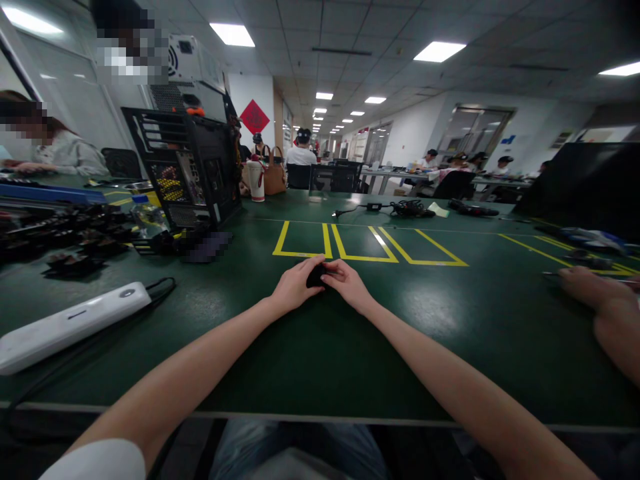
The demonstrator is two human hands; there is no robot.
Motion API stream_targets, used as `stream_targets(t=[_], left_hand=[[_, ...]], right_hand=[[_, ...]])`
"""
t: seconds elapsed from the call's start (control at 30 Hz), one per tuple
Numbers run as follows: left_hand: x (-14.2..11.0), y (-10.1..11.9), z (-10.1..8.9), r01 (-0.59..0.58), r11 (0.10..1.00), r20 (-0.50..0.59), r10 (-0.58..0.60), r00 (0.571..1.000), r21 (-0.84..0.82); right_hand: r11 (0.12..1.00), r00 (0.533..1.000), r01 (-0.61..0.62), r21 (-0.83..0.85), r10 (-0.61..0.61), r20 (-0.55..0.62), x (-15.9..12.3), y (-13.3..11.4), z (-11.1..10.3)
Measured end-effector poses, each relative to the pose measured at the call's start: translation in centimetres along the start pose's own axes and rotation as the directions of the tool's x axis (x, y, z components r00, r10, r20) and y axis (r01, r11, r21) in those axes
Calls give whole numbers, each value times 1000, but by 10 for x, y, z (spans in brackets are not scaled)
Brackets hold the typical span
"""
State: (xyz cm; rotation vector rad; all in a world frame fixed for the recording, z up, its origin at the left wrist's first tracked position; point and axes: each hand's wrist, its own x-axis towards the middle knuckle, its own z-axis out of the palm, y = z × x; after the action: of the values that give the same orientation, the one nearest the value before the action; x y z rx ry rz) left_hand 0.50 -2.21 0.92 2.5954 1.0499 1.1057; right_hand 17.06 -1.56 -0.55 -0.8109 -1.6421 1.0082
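Close together over the green table (310,360), my two hands meet around a small black object (315,276). My left hand (294,283) is closed on its left side, fingers over the top and thumb beneath. The fingertips of my right hand (346,280) pinch its right edge. Most of the object is covered by my fingers, so its exact kind does not show. Just beyond my hands, yellow tape outlines (360,259) are stuck on the table.
At left stand a black computer case (200,167), a clear bottle (146,217), dark parts (75,263) and a white power strip (80,323). A coiled black cable (410,209) lies at the back. Another person's hand (587,287) is at far right.
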Motion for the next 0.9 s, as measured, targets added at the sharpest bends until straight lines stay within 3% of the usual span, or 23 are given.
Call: stream_targets(t=[0.23,0.47,0.9], left_hand=[[0,-2,1,2,999,6,-3,1000,45],[0,1,0,15,999,-4,-15,1000,44],[1,-17,0,-27,1000,35,26,999,1]], right_hand=[[1000,1000,-24,-15,24,16,0,0,-1],[995,994,-54,86,46,96,-4,-5,-1],[999,999,-36,6,36,-16,1,0,1]])
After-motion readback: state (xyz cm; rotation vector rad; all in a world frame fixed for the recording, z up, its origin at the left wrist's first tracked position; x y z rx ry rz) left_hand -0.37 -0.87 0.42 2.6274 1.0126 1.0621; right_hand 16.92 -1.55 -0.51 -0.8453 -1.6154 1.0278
